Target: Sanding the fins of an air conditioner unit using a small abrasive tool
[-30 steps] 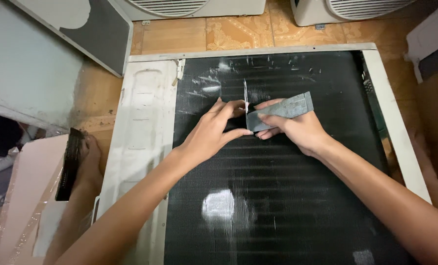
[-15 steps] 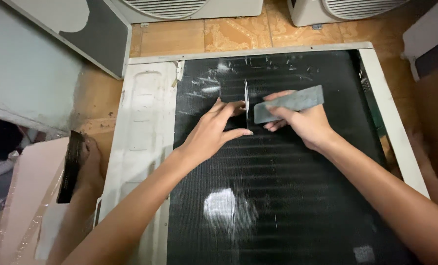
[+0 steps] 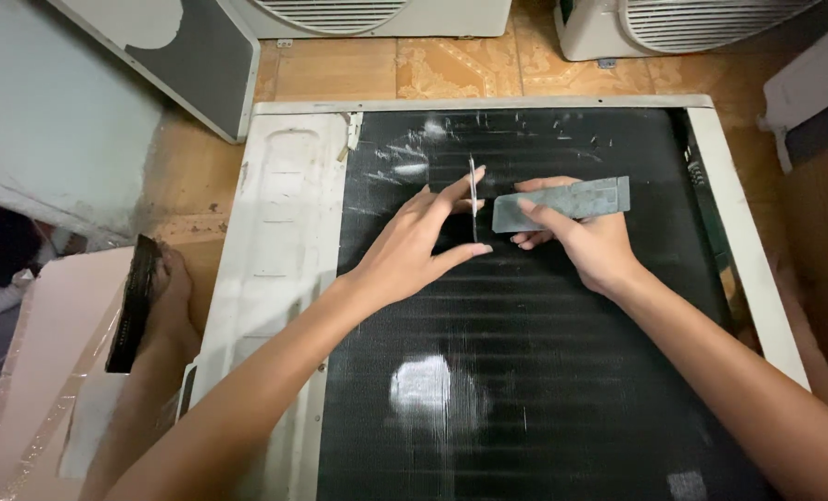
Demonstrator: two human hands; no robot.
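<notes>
A black finned coil panel [image 3: 525,371] lies flat in a white frame [image 3: 284,241]. My left hand [image 3: 409,250] rests on the fins and pinches a thin upright metal strip [image 3: 472,199] between forefinger and thumb. My right hand [image 3: 590,246] is just to the right of it, gripping a flat grey rectangular piece [image 3: 567,201] held level over the fins. The piece's left end sits a little to the right of the strip. Scratches and bent fins show near the top of the panel.
White fan-grille units [image 3: 368,14] [image 3: 674,23] stand on the tiled floor [image 3: 451,70] behind the panel. A grey-and-white cover [image 3: 182,56] leans at the upper left. At the left, another hand [image 3: 168,301] holds a dark flat object [image 3: 131,301] over a pink sheet [image 3: 33,371].
My right hand has carried the grey piece slightly to the right, away from the strip. My left hand has kept its hold on the strip in the same spot.
</notes>
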